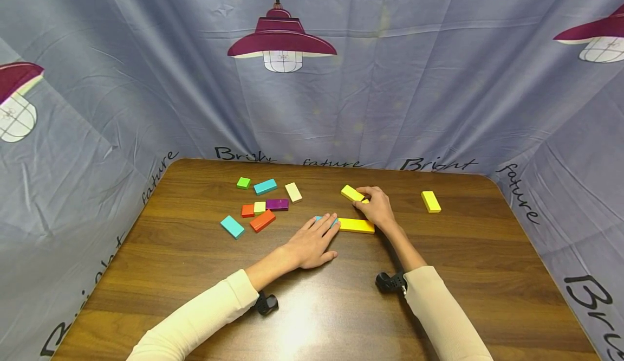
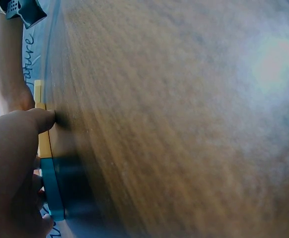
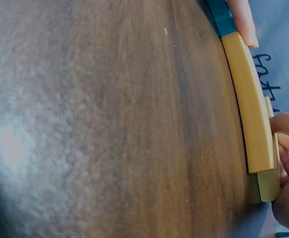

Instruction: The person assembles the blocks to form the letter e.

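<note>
My left hand (image 1: 311,243) lies with its fingers spread over a blue block (image 1: 319,218); the block's side shows below the fingers in the left wrist view. Against the blue block's right end sits a long orange-yellow block (image 1: 356,226), the two in one line. Just beyond it, my right hand (image 1: 377,208) pinches a yellow block (image 1: 351,192) between thumb and fingers near its right end, part of it hidden by the fingers. In the right wrist view, yellow pieces (image 3: 269,186) show behind the orange-yellow block, beside the fingers.
Another yellow block (image 1: 431,201) lies farther right on the wooden table (image 1: 195,285). To the left are a purple block (image 1: 277,205), a cream block (image 1: 293,192), a green block (image 1: 243,183), and several red, blue and pale yellow ones. A printed curtain (image 1: 361,106) hangs behind the table.
</note>
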A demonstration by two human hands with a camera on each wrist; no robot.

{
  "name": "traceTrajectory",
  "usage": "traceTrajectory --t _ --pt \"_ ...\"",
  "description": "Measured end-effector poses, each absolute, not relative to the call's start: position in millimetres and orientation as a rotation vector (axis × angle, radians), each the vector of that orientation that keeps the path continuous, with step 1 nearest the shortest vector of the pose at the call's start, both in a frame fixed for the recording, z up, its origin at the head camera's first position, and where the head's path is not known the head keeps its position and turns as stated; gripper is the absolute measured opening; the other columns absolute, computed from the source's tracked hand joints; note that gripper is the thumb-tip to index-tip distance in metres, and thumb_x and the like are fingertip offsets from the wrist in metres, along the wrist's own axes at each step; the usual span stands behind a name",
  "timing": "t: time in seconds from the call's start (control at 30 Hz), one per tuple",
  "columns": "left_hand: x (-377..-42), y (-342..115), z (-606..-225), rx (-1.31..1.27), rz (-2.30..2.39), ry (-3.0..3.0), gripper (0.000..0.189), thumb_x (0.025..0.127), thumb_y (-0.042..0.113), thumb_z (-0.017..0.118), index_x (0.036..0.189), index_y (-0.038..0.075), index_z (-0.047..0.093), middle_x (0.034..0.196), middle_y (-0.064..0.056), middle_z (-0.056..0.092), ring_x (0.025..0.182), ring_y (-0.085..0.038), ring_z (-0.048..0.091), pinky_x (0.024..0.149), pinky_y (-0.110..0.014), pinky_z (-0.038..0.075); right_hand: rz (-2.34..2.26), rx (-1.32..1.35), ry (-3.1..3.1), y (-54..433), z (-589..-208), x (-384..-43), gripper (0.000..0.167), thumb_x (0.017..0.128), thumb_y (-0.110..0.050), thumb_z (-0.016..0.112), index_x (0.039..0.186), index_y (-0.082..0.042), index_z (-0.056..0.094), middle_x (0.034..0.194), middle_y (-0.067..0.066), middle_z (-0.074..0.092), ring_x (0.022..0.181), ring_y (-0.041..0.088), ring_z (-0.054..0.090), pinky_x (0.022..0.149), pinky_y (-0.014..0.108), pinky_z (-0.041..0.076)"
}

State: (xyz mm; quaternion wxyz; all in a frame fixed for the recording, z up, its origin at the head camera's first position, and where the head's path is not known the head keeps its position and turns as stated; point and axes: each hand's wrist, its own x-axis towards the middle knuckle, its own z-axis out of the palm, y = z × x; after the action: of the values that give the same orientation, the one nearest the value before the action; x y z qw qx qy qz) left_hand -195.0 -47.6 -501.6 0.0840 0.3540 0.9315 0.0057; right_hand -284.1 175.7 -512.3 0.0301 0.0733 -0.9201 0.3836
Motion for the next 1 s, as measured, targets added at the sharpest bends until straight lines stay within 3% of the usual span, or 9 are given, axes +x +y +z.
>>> traceTrajectory --t 0.23,0.47,0.73,1.0 --pt "-194.2 -47.2 -501.7 1.052 0.011 2.778 0.075 0.104 0.052 0.04 0.161 0.01 0.015 0.166 -0.009 0.007 0.151 -0.022 0.007 0.12 -0.039 0.007 1.242 0.206 -2.785 189.1 -510.5 -283.3 0.041 0.091 -0.015 0.072 0.127 0.003 0.064 0.121 0.022 0.058 0.108 0.036 0.059 0.094 0.048 0.048" --pt "-194.4 -46.7 -502.1 1.06 0.007 2.781 0.075 0.104 0.052 0.04 0.161 0.009 0.014 0.166 -0.01 0.008 0.151 -0.023 0.008 0.12 -0.04 0.007 1.243 0.144 -2.668 222.5 -500.8 -273.0 0.034 0.094 -0.014 0.068 0.124 0.002 0.066 0.121 0.023 0.058 0.108 0.039 0.058 0.092 0.053 0.047" --pt "-194.3 -47.2 -501.9 1.055 0.004 2.78 0.075 0.104 0.052 0.04 0.161 0.01 0.015 0.166 -0.01 0.009 0.151 -0.022 0.008 0.12 -0.039 0.006 1.186 -0.188 -2.532 269.4 -498.9 -259.8 0.031 0.093 -0.013 0.069 0.12 0.002 0.067 0.118 0.022 0.058 0.112 0.037 0.054 0.096 0.05 0.04" --pt "-194.6 -46.9 -501.4 1.053 -0.016 2.779 0.075 0.104 0.052 0.039 0.161 0.01 0.014 0.166 -0.01 0.008 0.151 -0.022 0.007 0.12 -0.039 0.006 1.209 -0.39 -2.525 305.3 -503.0 -253.3 0.042 0.093 -0.011 0.067 0.131 0.005 0.06 0.126 0.025 0.051 0.118 0.036 0.045 0.096 0.049 0.037"
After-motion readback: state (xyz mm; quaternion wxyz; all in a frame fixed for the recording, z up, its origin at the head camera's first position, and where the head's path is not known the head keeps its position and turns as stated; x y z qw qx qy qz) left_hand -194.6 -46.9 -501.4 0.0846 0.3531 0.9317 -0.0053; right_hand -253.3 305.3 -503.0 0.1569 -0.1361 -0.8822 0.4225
